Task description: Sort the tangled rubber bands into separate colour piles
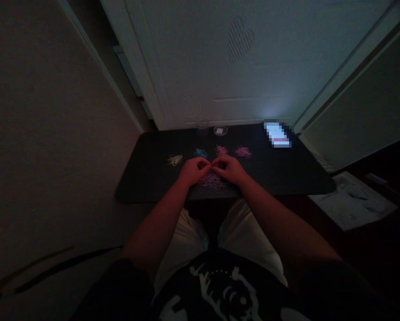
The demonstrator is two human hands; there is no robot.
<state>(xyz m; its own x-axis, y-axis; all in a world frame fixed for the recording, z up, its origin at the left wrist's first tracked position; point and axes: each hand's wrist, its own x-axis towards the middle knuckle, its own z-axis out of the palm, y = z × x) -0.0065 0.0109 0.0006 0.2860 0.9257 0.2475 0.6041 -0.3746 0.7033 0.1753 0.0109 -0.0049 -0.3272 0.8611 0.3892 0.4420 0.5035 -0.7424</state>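
Note:
Above a mixed pile of thin strands (pixel 212 180) near the table's front edge, my left hand (pixel 195 170) and my right hand (pixel 228 168) meet at the fingertips. Both are pinched closed; whatever they hold is too small and dark to make out. Behind them lie separate small piles: a yellowish one (pixel 175 160) at the left, a blue one (pixel 200 153), a pink one (pixel 221 150) and a purplish-pink one (pixel 243 152) at the right.
On the dark table (pixel 146 178), a clear container (pixel 202 127) and a round clear lid (pixel 220 131) stand at the back. A lit, pixelated screen (pixel 277 134) lies at the back right. Behind rises a white panel (pixel 206 58); papers (pixel 352 200) lie lower right.

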